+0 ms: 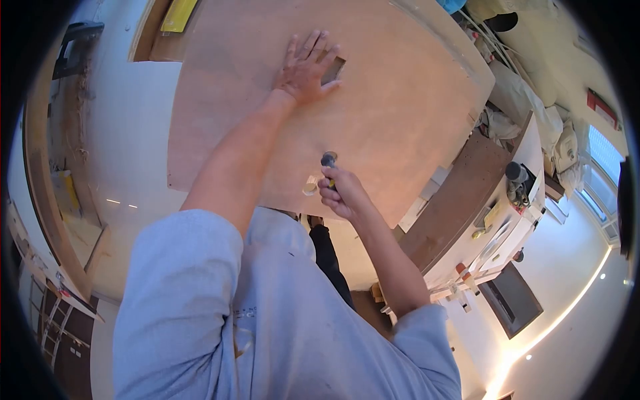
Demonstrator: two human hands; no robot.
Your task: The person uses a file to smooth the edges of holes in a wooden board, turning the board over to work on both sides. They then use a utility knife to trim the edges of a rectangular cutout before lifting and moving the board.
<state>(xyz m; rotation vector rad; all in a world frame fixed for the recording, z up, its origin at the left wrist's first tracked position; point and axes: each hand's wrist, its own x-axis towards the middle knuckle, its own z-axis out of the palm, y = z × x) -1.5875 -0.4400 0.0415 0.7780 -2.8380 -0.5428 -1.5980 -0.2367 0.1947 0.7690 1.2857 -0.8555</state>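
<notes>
A wide, pinkish-brown wooden board (393,107) lies before me. My left hand (308,72) rests palm down on it with fingers spread, beside a dark rectangular cutout (335,71). Closer to my body, my right hand (343,192) is wrapped around the handle of a hammer (329,160). The dark head of the hammer overlaps the board's surface in this view. Just left of my right hand, a pale round cutout (310,186) shows near the board's front edge.
A brown-topped bench (457,190) stands at the right, with a dark power tool (517,175) and a brush (463,272) at its far side. Plastic-wrapped items (527,97) are heaped at the upper right. A yellow piece (179,15) lies at the top left.
</notes>
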